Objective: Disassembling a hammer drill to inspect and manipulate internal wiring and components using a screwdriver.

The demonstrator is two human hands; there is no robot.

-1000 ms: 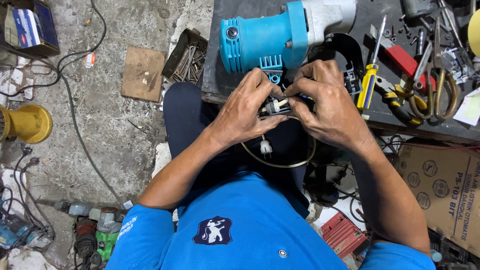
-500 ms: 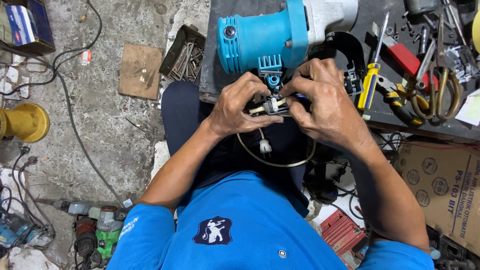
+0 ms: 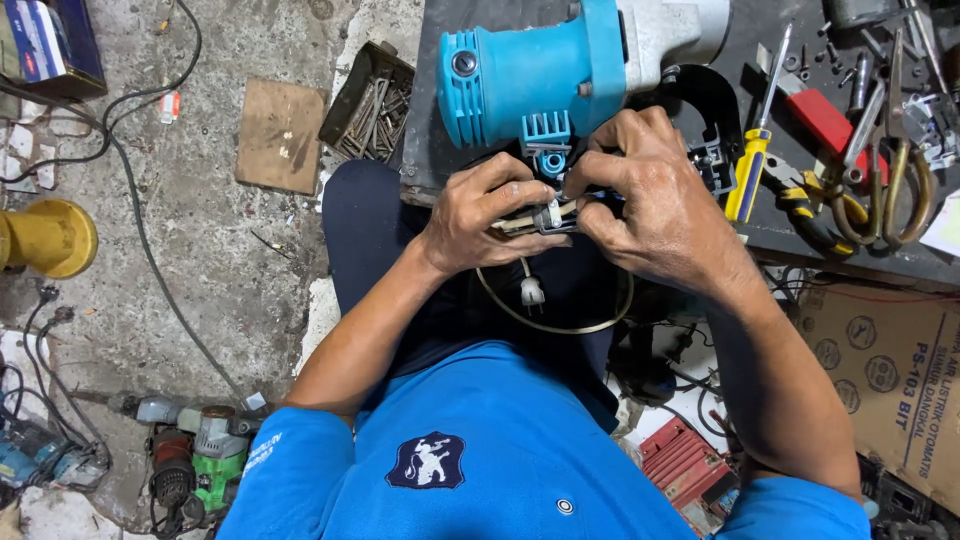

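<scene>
A yellow-handled screwdriver [image 3: 752, 170] and pliers [image 3: 805, 205] are seen on the dark workbench [image 3: 790, 240] at the upper right of the frame. A tray of nails [image 3: 368, 105] and a brown board [image 3: 280, 135] are found on the concrete floor at upper left. A cardboard box [image 3: 885, 385] is placed at right, and a green power tool [image 3: 205, 455] lies at lower left.

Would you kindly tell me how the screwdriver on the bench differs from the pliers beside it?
The screwdriver has a yellow and blue handle and one straight shaft; the pliers have black and yellow grips on two handles. The screwdriver lies nearly upright in the picture; the pliers lie slanted. Both rest untouched on the dark bench.
</scene>
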